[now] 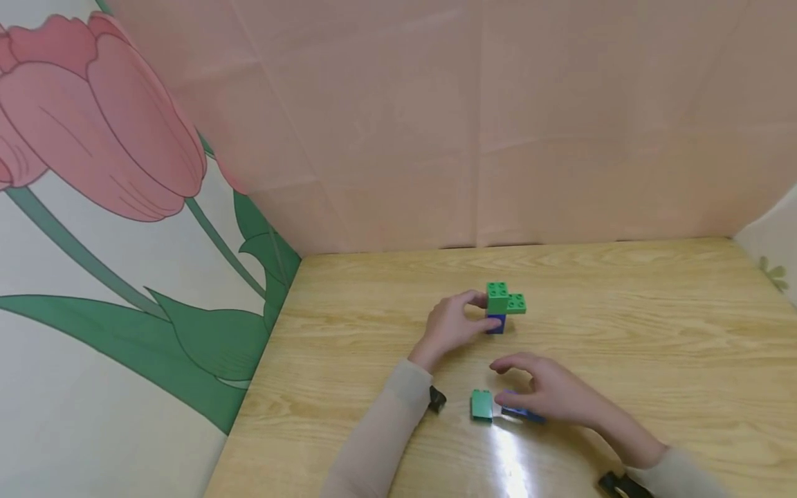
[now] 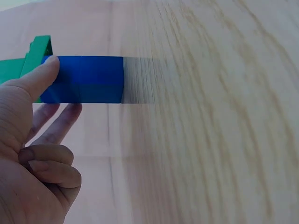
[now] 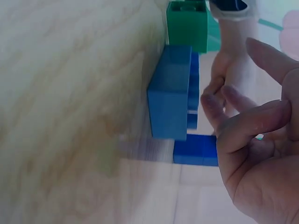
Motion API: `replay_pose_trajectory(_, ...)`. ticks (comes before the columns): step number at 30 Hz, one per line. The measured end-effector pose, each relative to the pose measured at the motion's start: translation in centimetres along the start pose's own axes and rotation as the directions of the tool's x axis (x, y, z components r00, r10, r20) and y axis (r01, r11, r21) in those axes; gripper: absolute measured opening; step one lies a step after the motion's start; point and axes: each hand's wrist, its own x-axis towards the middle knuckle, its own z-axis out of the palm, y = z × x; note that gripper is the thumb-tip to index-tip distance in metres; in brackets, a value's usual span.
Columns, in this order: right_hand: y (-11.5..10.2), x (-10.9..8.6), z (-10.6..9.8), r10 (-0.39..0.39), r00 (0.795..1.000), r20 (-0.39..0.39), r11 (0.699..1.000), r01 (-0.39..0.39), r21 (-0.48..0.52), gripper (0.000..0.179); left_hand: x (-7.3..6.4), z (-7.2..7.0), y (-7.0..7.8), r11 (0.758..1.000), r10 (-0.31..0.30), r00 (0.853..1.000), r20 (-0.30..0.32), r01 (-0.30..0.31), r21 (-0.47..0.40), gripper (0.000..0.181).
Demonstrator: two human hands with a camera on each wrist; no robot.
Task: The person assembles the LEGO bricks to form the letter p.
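My left hand point(image 1: 451, 324) grips a small stack of toy building bricks, thumb on one side and fingertips on the other. The stack has an upright blue lower part point(image 2: 88, 79), a green brick point(image 1: 497, 299) on top, and another green brick point(image 1: 517, 303) jutting out to the right. My right hand point(image 1: 554, 391) holds nothing; its fingers are spread and loosely bent over a loose blue brick point(image 3: 169, 100). That brick lies studs up on the table, partly hidden by the hand in the head view. Just left of it sits a loose green brick point(image 1: 481, 404).
The bricks are on a wood-grain table point(image 1: 349, 318). A pink cloth wall point(image 1: 398, 138) rises along its back edge, and a tulip-patterned panel point(image 1: 149, 277) borders the left side. Black straps point(image 1: 437, 400) show at both wrists.
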Motion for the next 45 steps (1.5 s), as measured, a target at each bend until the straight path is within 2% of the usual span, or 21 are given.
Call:
replay_pose_trajectory(7,-0.8,0.0,0.9,0.006,0.999,0.048,0.999,-0.004,-0.054,0.062,-0.2,-0.2,0.4,1.0,-0.012,1.0,-0.008,0.012,-0.017,0.049)
replay_pose_trajectory(12,-1.3,0.0,1.4,0.027,0.996,0.087,0.998,-0.021,-0.066,0.065,-0.2,-0.3,0.5,1.0,0.0,1.0,-0.015,0.0,-0.015,0.051)
replay_pose_trajectory(23,-1.2,0.2,2.4,0.042,0.994,0.098,0.99,-0.028,-0.135,0.065,-0.1,-0.4,0.5,0.998,0.059,0.997,-0.053,-0.061,-0.027,0.05)
replay_pose_trajectory(29,-1.6,0.2,2.6,0.024,0.996,0.081,0.984,-0.009,-0.18,0.063,0.0,-0.4,0.4,0.998,0.05,0.997,-0.063,-0.053,-0.039,0.045)
replay_pose_trajectory(35,-1.7,0.3,2.7,0.013,0.996,0.087,0.985,0.003,-0.172,0.054,0.0,-0.2,0.2,0.997,0.047,0.996,-0.074,-0.051,-0.051,0.043)
replay_pose_trajectory(45,-1.4,0.2,2.7,0.06,0.992,0.11,0.986,-0.042,-0.16,0.054,0.1,0.0,0.2,0.997,0.053,0.996,-0.078,-0.057,-0.059,0.044)
